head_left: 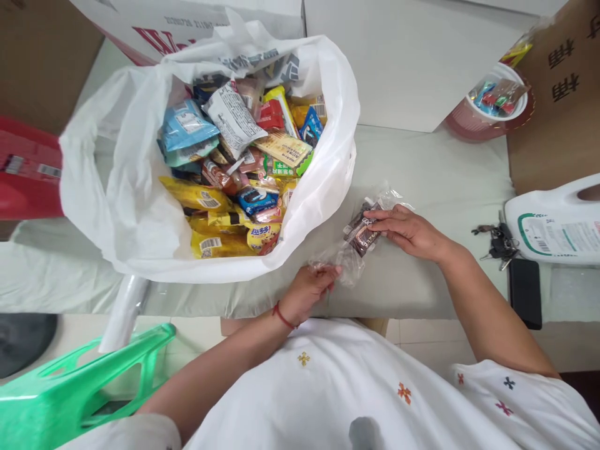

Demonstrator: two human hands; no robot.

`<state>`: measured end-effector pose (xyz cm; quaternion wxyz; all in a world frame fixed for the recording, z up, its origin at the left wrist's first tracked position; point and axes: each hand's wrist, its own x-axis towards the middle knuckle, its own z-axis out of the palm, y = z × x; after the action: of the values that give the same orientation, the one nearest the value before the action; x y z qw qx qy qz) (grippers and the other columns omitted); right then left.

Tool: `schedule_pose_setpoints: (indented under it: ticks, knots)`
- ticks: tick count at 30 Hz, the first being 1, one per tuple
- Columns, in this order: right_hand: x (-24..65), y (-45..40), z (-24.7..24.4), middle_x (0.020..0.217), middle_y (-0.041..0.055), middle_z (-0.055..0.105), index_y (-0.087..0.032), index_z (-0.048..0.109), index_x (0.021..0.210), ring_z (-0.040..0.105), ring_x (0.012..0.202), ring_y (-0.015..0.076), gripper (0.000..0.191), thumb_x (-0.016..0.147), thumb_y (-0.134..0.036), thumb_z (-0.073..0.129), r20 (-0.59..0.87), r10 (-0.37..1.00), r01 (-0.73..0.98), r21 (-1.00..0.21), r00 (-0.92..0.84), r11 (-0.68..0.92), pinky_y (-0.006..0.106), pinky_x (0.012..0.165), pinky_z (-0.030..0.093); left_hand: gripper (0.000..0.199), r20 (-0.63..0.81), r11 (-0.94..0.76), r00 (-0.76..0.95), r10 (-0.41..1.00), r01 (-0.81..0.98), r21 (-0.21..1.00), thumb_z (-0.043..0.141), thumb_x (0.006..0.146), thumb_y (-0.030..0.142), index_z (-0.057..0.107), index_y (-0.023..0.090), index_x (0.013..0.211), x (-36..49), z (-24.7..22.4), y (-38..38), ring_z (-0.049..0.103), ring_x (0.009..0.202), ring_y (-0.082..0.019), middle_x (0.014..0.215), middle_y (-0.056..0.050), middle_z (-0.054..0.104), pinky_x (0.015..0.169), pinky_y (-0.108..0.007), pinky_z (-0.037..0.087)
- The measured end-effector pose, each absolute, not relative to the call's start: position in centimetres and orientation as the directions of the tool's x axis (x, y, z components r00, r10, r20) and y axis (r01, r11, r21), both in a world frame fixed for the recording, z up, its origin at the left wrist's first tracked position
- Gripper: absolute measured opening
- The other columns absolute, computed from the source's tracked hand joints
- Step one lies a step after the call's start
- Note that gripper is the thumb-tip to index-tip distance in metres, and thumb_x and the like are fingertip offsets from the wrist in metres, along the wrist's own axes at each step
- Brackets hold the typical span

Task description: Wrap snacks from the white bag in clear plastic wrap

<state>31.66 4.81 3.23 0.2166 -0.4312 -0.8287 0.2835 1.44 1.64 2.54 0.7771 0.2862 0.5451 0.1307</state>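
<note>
My left hand (313, 289), a red string at its wrist, pinches the lower edge of a clear plastic bag (350, 265) over the green cloth. Inside the clear bag lies a dark brown snack packet (363, 232). My right hand (405, 231) rests on the packet from the right, its fingers stretched over it. Left of my hands stands a large open white plastic bag (328, 156), full of wrapped snacks (234, 122) in yellow, blue, red and white.
A detergent jug (557, 222), keys (502, 244) and a black phone (525, 292) lie at the right. A pink-and-white tub (482, 125) stands beyond. Below the table's left edge are a clear roll (122, 312) and a green stool (60, 400).
</note>
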Motion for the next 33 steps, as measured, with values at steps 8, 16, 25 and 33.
schedule_pose_setpoints:
  ticks: [8, 16, 25, 33]
  knots:
    - [31.9, 4.8, 3.3, 0.149, 0.0035, 0.063, -0.035, 0.069, 0.131, 0.068, 0.115, 0.0221, 0.033, 0.106, -0.03, 0.048, 0.083, 0.862, 0.628, -0.651, -0.5, 0.427, 0.046, 0.101, 0.052, 0.042, -0.779, 0.755, 0.279, 0.562, 0.212, 0.62, 0.073, 0.072, 0.054, 0.055, 0.019, 0.061, -1.8, 1.6, 0.1, 0.028, 0.046, -0.007, 0.049, 0.006, 0.044, 0.048, -0.024, 0.016]
    - [31.8, 4.6, 3.0, 0.15, 0.0049, 0.062, -0.034, 0.067, 0.133, 0.067, 0.116, 0.0231, 0.035, 0.105, -0.025, 0.049, 0.107, 0.856, 0.613, -0.653, -0.506, 0.444, 0.046, 0.097, 0.052, 0.049, -0.647, 0.711, 0.495, 0.58, 0.081, 0.699, 0.079, 0.078, 0.05, 0.065, 0.016, 0.11, -1.8, 2.5, -1.8, 0.028, 0.049, -0.006, 0.057, 0.011, 0.04, 0.05, -0.023, 0.021]
    - [31.4, 4.3, 3.3, 0.147, 0.0044, 0.064, -0.033, 0.069, 0.128, 0.067, 0.115, 0.0224, 0.032, 0.106, -0.028, 0.046, 0.119, 0.856, 0.633, -0.623, -0.503, 0.459, 0.046, 0.1, 0.051, 0.059, -0.626, 0.63, 0.156, 0.764, 0.025, 0.776, 0.079, 0.074, 0.053, 0.058, 0.017, 0.117, 3.2, 1.2, -1.1, 0.029, 0.048, -0.007, 0.054, 0.014, 0.037, 0.05, -0.023, 0.023]
    - [31.4, 4.4, 3.3, 0.148, 0.006, 0.063, -0.034, 0.069, 0.132, 0.068, 0.116, 0.0236, 0.034, 0.106, -0.028, 0.048, 0.115, 0.839, 0.628, -0.611, -0.532, 0.482, 0.047, 0.099, 0.052, 0.037, -0.626, 0.613, 0.105, 0.773, 0.129, 0.779, 0.07, 0.076, 0.055, 0.061, 0.019, 0.075, 1.7, 0.3, -0.2, 0.024, 0.05, -0.008, 0.051, 0.009, 0.034, 0.051, -0.025, 0.018]
